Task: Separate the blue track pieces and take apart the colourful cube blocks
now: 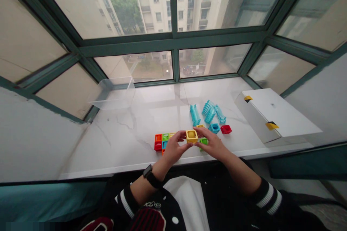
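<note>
Both my hands hold a small yellow cube block (pixel 191 136) between their fingertips above the white marble sill (pixel 127 133). My left hand (pixel 173 149) pinches its left side; my right hand (pixel 213 145) pinches its right side. Under and left of my hands sits a joined cluster of red, green and blue blocks (pixel 161 141). A green block (pixel 204 141) shows under my right fingers. Beyond lie a blue cube (pixel 214 127), a red cube (pixel 226 129) and turquoise ribbed track pieces (pixel 207 112).
A clear plastic box (pixel 115 94) stands at the sill's back left. A white cardboard box (pixel 273 115) with yellow tape lies at the right. Green window frames (pixel 173 39) close off the back. The sill's front edge runs just below my wrists.
</note>
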Motion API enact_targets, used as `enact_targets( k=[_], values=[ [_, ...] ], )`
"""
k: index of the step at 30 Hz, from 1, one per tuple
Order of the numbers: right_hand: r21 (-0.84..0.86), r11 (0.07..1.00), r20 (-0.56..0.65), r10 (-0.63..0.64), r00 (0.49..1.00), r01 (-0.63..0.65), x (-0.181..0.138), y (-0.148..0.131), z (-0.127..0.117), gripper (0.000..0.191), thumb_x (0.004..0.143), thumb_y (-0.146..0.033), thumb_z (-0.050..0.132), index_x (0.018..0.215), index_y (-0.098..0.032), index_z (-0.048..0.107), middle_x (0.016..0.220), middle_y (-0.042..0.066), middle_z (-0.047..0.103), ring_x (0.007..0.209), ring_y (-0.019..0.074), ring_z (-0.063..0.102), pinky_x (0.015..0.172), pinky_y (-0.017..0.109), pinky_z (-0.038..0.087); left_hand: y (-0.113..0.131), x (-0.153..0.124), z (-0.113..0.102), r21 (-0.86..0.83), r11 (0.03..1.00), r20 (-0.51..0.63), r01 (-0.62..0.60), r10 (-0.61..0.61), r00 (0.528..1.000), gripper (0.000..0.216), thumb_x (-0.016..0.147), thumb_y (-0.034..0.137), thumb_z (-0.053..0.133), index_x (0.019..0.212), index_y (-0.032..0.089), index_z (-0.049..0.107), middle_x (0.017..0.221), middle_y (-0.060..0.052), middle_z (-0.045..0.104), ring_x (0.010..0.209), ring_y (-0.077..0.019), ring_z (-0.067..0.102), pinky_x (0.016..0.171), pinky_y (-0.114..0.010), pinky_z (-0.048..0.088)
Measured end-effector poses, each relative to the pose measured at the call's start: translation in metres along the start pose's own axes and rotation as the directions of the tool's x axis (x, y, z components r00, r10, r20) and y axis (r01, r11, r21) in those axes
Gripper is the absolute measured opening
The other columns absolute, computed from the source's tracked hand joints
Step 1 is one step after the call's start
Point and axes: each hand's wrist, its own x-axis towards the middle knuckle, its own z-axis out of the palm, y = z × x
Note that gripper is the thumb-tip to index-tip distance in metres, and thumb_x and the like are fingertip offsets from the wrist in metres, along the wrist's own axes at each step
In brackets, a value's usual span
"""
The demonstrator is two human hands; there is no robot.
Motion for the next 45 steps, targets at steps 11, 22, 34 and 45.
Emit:
enact_targets(
  k=[11, 22, 34, 45],
  values=[
    [-0.128, 0.982, -0.248, 0.104, 0.963, -0.139, -0.019, 0.044, -0.045, 0.044, 0.087, -0.026, 0.066, 0.13, -0.025, 0.059, 0.129, 0.011, 0.065, 0.114, 0.0283, 0.066, 0.102, 0.049, 0.056, -0.048, 0.052, 0.034, 0.122, 0.988, -0.006, 0.096, -0.096, 0.995, 0.047, 0.082, 0.028, 0.082, 0.123, 0.019, 0.063, 0.13, -0.014, 0.067, 0.107, -0.0256, 0.069, 0.094, -0.045, 0.058],
    [-0.073, 0.967, -0.291, 0.214, 0.933, -0.245, -0.007, 0.068, -0.056, 0.042, 0.082, -0.024, 0.067, 0.123, -0.025, 0.059, 0.122, 0.007, 0.071, 0.11, 0.0247, 0.071, 0.103, 0.046, 0.056, -0.086, 0.086, 0.062, 0.41, 0.912, 0.1, 0.01, -0.056, 0.993, 0.067, 0.075, 0.015, 0.086, 0.135, 0.021, 0.058, 0.136, -0.012, 0.066, 0.118, -0.0273, 0.067, 0.105, -0.043, 0.054],
    [-0.081, 0.97, -0.124, 0.217, 0.968, -0.228, 0.021, 0.076, -0.041, 0.046, 0.082, -0.014, 0.069, 0.126, -0.026, 0.058, 0.124, 0.007, 0.071, 0.112, 0.0233, 0.07, 0.104, 0.044, 0.055, -0.094, 0.09, 0.065, 0.37, 0.928, 0.131, -0.036, -0.014, 0.991, 0.037, 0.082, 0.017, 0.075, 0.117, 0.023, 0.066, 0.117, -0.005, 0.074, 0.106, -0.022, 0.07, 0.095, -0.036, 0.055],
    [-0.212, 0.946, -0.029, 0.244, 0.969, -0.245, 0.03, 0.083, -0.032, 0.051, 0.084, -0.008, 0.069, 0.13, -0.026, 0.057, 0.125, 0.006, 0.071, 0.112, 0.0224, 0.069, 0.101, 0.04, 0.052, -0.099, 0.091, 0.067, 0.342, 0.938, 0.135, -0.052, 0.006, 0.991, 0.04, 0.084, 0.02, 0.074, 0.123, 0.024, 0.067, 0.121, -0.006, 0.074, 0.106, -0.0224, 0.072, 0.096, -0.036, 0.058]
  ],
)
